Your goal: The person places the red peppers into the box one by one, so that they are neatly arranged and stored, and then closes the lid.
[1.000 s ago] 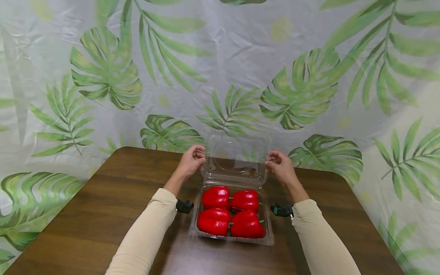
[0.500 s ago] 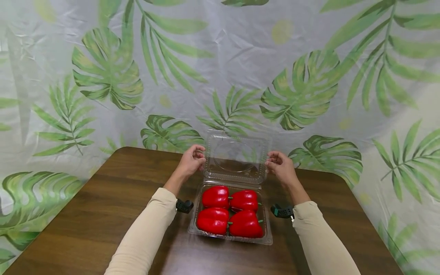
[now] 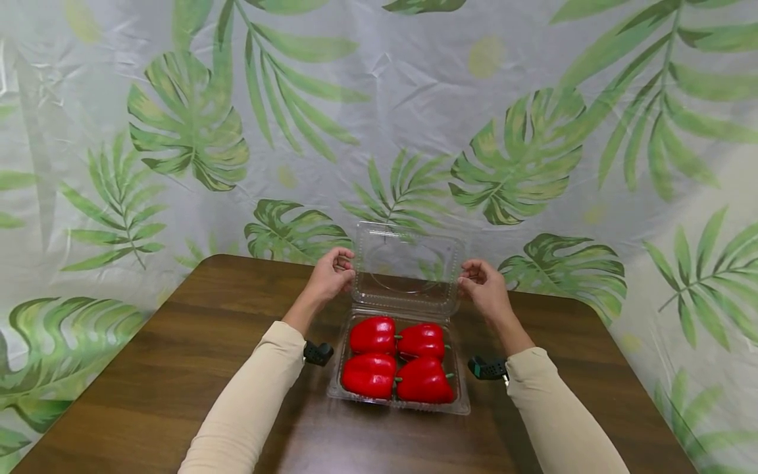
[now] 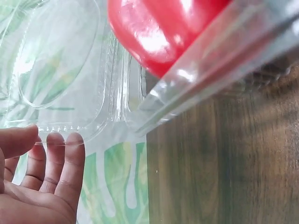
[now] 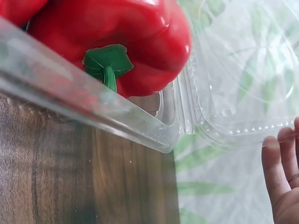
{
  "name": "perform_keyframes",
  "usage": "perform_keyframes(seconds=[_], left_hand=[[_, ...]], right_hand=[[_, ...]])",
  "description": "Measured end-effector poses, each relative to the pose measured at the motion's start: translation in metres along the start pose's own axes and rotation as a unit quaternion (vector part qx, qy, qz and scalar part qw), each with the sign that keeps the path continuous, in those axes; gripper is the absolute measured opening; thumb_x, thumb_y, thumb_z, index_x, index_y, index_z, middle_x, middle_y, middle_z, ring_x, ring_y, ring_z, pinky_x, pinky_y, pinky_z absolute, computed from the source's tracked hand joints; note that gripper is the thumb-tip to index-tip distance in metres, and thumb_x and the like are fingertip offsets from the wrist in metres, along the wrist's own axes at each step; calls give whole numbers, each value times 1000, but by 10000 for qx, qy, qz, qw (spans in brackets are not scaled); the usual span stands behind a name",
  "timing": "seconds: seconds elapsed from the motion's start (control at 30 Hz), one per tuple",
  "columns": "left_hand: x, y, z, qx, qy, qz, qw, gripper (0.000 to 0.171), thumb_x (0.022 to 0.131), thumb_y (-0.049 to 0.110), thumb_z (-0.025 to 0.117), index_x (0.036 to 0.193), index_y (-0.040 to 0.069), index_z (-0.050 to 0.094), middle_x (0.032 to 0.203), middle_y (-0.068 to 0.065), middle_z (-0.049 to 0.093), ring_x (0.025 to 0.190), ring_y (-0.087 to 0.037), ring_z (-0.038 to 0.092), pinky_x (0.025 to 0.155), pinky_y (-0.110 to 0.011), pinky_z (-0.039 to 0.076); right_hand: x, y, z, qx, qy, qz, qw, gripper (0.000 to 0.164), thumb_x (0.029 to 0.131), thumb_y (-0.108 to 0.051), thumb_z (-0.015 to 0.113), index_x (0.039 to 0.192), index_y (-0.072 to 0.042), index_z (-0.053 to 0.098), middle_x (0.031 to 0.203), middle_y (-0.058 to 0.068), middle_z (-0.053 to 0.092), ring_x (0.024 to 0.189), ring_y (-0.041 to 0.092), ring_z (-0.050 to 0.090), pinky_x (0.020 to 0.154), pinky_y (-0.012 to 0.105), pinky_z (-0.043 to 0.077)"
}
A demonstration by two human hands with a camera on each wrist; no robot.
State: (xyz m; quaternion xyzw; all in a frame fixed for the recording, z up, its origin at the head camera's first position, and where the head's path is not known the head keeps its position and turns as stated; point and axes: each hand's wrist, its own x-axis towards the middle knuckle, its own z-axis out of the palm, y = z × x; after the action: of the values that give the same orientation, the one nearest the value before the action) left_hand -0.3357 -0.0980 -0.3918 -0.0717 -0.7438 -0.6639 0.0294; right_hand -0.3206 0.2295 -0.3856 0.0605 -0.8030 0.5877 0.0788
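Observation:
A clear plastic clamshell container [image 3: 403, 405] stands on the table with its lid [image 3: 408, 263] raised nearly upright at the back. Several red bell peppers [image 3: 368, 376] fill the base in two rows, green stems pointing right. My left hand [image 3: 330, 275] pinches the lid's left edge between thumb and fingertips; the left wrist view shows the thumb [image 4: 18, 140] on one side of the rim. On the opposite edge, my right hand [image 3: 485, 289] holds the lid with curled fingers. In the right wrist view its fingertips [image 5: 272, 144] meet the rim, the thumb out of sight.
The dark wooden table [image 3: 195, 355] extends to both sides of the container. A leaf-patterned curtain [image 3: 408, 118] hangs close behind its far edge. Each wrist carries a black camera, the left one [image 3: 318, 353] and the right one [image 3: 487, 367] flanking the container.
The container base and peppers have shifted slightly upward in the head view, and the lid's angle has altered a little. Both hands keep almost the same place and grip.

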Motion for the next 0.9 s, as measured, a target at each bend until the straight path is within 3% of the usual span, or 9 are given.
perform_keyframes(seconds=[0.23,0.4,0.6,0.77,0.9], left_hand=[[1,-1,0,229,131,81,9996,37,86,-11,56,122,-2,55,94,-11,58,71,-14,55,58,-30,54],[0,3,-4,541,-18,122,9985,37,87,-8,56,123,-3,55,94,-9,57,75,-15,56,64,-33,56],[-6,13,-14,994,-130,154,9948,35,90,-3,57,125,-2,56,99,-11,59,81,-18,57,73,-33,56],[-10,22,-24,775,-397,-363,9955,34,103,18,47,129,-2,54,113,-20,61,97,-27,64,88,-43,56],[-16,37,-32,763,-638,-839,9915,65,106,49,26,129,-4,55,128,-28,60,105,-32,64,90,-44,55]], right_hand=[[0,-3,-1,-100,-28,-105,9999,27,96,-4,61,121,3,52,95,1,59,81,13,62,67,19,56],[-2,-6,-2,-143,-117,-255,9995,30,95,-2,62,121,9,51,92,0,61,80,11,62,68,19,56],[-3,-11,-1,-243,-224,-486,9983,24,95,-3,63,115,6,52,92,-1,61,79,5,61,73,23,57],[-9,-11,1,-734,-159,-838,9936,18,93,-3,65,107,4,56,96,10,62,82,4,56,72,19,51],[-15,-9,3,-768,-135,-871,9931,17,93,-3,65,106,3,57,98,12,62,84,5,56,74,17,49]])
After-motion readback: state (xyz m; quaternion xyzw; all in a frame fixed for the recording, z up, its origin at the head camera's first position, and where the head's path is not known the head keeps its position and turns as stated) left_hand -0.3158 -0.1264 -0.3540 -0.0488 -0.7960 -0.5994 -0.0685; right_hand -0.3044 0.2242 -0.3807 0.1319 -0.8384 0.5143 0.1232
